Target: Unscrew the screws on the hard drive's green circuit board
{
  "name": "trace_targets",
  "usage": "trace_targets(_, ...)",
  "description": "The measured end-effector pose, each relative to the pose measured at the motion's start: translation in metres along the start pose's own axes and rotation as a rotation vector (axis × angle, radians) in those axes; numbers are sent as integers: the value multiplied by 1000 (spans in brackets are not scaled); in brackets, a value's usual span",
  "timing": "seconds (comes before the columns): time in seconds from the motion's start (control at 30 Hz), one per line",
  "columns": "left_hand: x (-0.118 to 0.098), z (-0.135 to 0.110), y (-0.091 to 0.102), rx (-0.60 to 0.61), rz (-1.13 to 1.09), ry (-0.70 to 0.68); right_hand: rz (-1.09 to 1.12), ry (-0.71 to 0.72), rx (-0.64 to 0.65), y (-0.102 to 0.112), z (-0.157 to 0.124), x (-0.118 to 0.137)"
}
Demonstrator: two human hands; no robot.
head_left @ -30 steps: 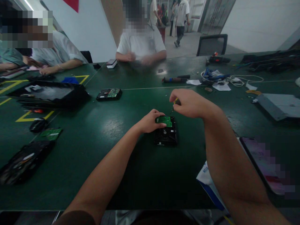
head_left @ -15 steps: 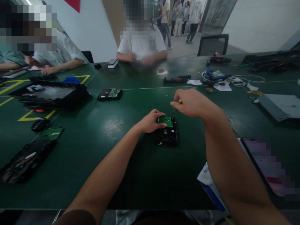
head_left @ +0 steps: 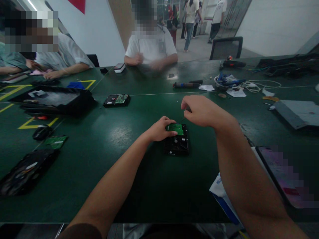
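Observation:
A black hard drive (head_left: 175,146) lies on the green table in front of me, its green circuit board (head_left: 177,128) facing up at the far end. My left hand (head_left: 164,128) grips the drive from the left, with the thumb on the board and the fingers along its far edge. Above the far right corner, my right hand (head_left: 196,109) is curled round a screwdriver (head_left: 183,118). Only the thin shaft shows below the fingers, pointing down toward the drive's far edge. Whether the tip touches a screw is too small to tell.
Another hard drive (head_left: 116,100) lies farther left, near a black tray (head_left: 52,99). At left are an opened drive (head_left: 27,171), a loose circuit board (head_left: 56,142) and a mouse (head_left: 42,132). A phone (head_left: 279,176) and a metal case (head_left: 299,113) sit right. Co-workers sit across the table.
My right hand has turned slightly and shifted a little left, covering the screwdriver's yellow handle. The left hand and hard drive have stayed nearly still. People in the background have moved.

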State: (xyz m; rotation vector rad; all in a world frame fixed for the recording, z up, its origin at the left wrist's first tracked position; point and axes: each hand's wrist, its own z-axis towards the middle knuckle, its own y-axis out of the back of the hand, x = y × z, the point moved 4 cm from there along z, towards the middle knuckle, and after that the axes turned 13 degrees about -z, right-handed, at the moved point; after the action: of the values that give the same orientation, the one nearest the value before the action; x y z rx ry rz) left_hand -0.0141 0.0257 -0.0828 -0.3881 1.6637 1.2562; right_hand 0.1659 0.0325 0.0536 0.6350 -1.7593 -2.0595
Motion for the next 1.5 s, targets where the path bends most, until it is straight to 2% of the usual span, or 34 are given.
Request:
trace_targets(0.1,0,0,0,-9,-9,5,-62,-136,28,-1,0,-5)
trace_targets(0.17,0,0,0,-3,-13,12,-51,-107,29,-1,0,-4)
trace_targets(0.3,0,0,0,0,-4,12,21,53,-6,3,1,5)
trace_targets(0.5,0,0,0,-3,0,10,-28,-57,19,2,1,0)
trace_targets(0.67,-1,0,1,9,8,12,50,58,-8,3,-1,3)
trace_targets(0.83,0,0,1,5,7,19,-5,-89,4,0,1,-4)
trace_targets(0.97,1,0,0,-3,5,-4,35,29,6,0,1,1)
trace_targets(1.13,2,0,0,-12,16,-9,-34,-95,25,3,-1,-1)
trace_targets(1.3,1,0,0,-5,14,-4,23,14,11,2,0,3)
trace_targets(1.5,2,0,0,-6,18,2,-19,-93,18,1,1,-1)
